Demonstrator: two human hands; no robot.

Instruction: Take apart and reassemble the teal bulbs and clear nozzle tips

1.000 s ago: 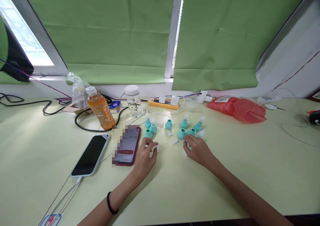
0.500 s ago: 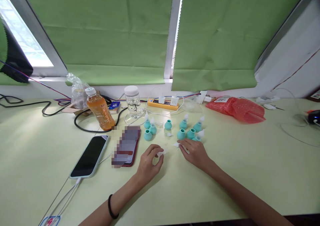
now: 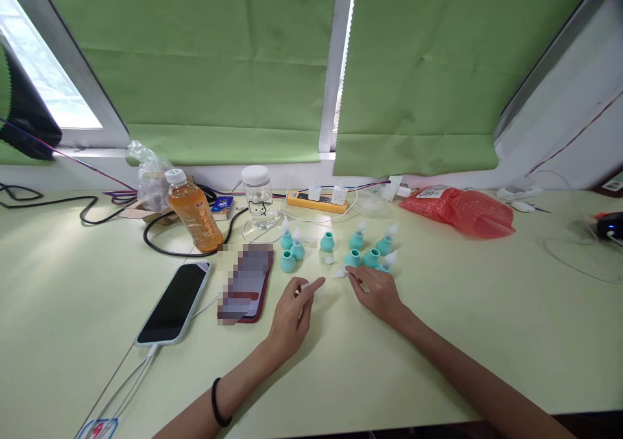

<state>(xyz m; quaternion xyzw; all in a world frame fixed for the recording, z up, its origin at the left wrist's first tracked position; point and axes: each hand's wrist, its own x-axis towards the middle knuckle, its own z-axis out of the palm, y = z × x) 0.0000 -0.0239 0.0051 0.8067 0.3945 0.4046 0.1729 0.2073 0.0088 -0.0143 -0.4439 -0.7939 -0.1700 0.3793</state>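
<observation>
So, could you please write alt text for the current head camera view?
A person's left hand holds a small white piece while the right hand is beside a white scrap on a pale table. Beyond stand teal bulbs, some white-tipped; a phone lies at left.

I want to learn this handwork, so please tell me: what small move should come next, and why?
Probably the right hand should lift the loose white piece, because its fingertips are close beside it, while the left hand is farther away.

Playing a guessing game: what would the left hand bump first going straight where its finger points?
The left hand would probably meet the small white piece near the right hand, though depth is unclear.
</observation>
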